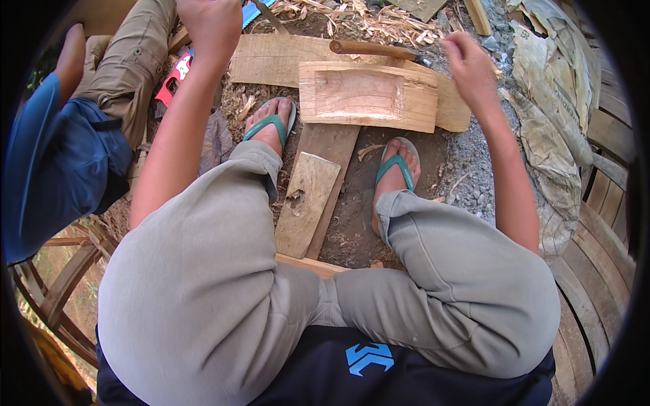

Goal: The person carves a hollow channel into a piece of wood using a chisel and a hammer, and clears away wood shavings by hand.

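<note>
A pale wooden block (pixel 367 97) with a shallow rectangular recess lies across planks between my feet. Behind it rests a curved brown wooden handle (pixel 374 49), its right end darker. Near the top left, my left hand (pixel 211 26) is closed in a fist, partly cut off by the picture's edge; whatever it grips is hidden. Close to this hand are a dark narrow strip (pixel 272 19) and something bright blue (pixel 256 11). My right hand (pixel 470 68) hovers right of the block, fingers curled together, with nothing visible in them.
Underneath the block lie a wide board (pixel 267 59) and a brown plank (pixel 340 152), with a short offcut (pixel 308 196) nearer me. Wood shavings (pixel 379 24) cover the far ground. A red saw handle (pixel 174 79) lies by another person's leg (pixel 135 61). Crumpled sacking (pixel 552 88) lies at right.
</note>
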